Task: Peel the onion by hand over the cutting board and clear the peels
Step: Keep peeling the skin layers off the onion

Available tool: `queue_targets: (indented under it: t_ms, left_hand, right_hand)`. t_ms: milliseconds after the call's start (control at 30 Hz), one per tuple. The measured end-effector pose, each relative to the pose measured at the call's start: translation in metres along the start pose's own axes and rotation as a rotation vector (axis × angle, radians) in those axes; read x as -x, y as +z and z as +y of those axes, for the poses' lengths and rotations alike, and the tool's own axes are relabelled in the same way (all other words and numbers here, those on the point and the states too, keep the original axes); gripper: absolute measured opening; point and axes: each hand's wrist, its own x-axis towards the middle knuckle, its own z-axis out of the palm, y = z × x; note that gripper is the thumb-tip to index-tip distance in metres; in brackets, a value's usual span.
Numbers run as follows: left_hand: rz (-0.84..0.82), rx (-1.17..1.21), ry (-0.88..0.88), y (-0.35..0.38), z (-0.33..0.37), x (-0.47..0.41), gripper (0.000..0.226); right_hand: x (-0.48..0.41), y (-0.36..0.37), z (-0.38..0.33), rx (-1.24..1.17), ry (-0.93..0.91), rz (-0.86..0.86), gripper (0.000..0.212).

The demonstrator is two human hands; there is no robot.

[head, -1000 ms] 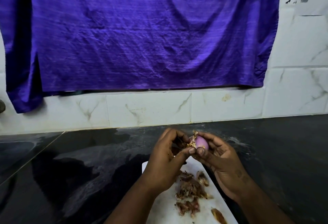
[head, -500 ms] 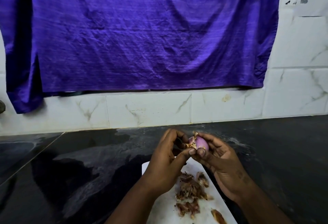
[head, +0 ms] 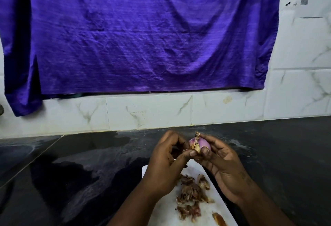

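Note:
A small purple onion (head: pixel 201 143) with a dry stalk on top is held above the far end of the white cutting board (head: pixel 166 213). My right hand (head: pixel 222 165) cups it, thumb pressed on its front. My left hand (head: pixel 166 163) pinches a strip of pale loose skin at the onion's lower left side between thumb and fingers. A heap of brown peels (head: pixel 191 197) lies on the board under my hands, and one more peel (head: pixel 219 219) sits near the board's near right edge.
The board lies on a dark, glossy stone counter (head: pixel 71 172). Behind it rises a white marble-tiled wall (head: pixel 148 113), and a large purple cloth (head: pixel 143 34) hangs over most of it.
Both hands stay in nearly the same place. My left thumb has slid slightly along the onion's skin, and more of the pale loose skin shows.

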Motion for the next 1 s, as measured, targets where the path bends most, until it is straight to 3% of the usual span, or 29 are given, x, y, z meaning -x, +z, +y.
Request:
queue_targets:
  t_ms: [167,400,600,700,733,800,933,1000]
  left_hand:
    - [0.010,0.118,-0.069,-0.0004,0.0032,0.0012,0.041]
    - [-0.044,0.085,-0.077,-0.0012,0.0059,-0.0008,0.016]
    - [-0.012,0.075,-0.079,0.0011,0.0054,0.0002,0.016]
    - [0.014,0.085,-0.081,0.0020,0.0094,0.0007,0.019]
    - [0.026,0.081,-0.067,0.0017,0.0104,0.0001,0.028]
    - [0.023,0.064,-0.016,0.0006,0.0104,-0.0008,0.042]
    - [0.014,0.034,0.029,0.0006,0.0071,-0.0025,0.025]
    - [0.047,0.017,0.046,0.0014,0.0072,-0.0030,0.024]
  right_hand:
    - [-0.0009,-0.0007,-0.0013,-0.009,0.008,0.008,0.075]
    - [-0.0002,-0.0008,-0.0013,-0.008,0.031,-0.039,0.079]
    - [-0.0002,-0.0017,-0.0001,-0.031,0.032,-0.047,0.078]
    - [0.0006,-0.0018,-0.0001,-0.056,0.040,-0.028,0.055]
    - [0.0005,-0.0031,0.0009,-0.057,0.042,-0.024,0.041]
    - [0.0010,-0.0035,0.0010,-0.041,0.049,-0.027,0.034]
    - [-0.0007,-0.0033,0.0005,-0.014,0.039,-0.024,0.075]
    - [-0.0015,-0.0043,0.0016,-0.013,0.032,-0.021,0.079]
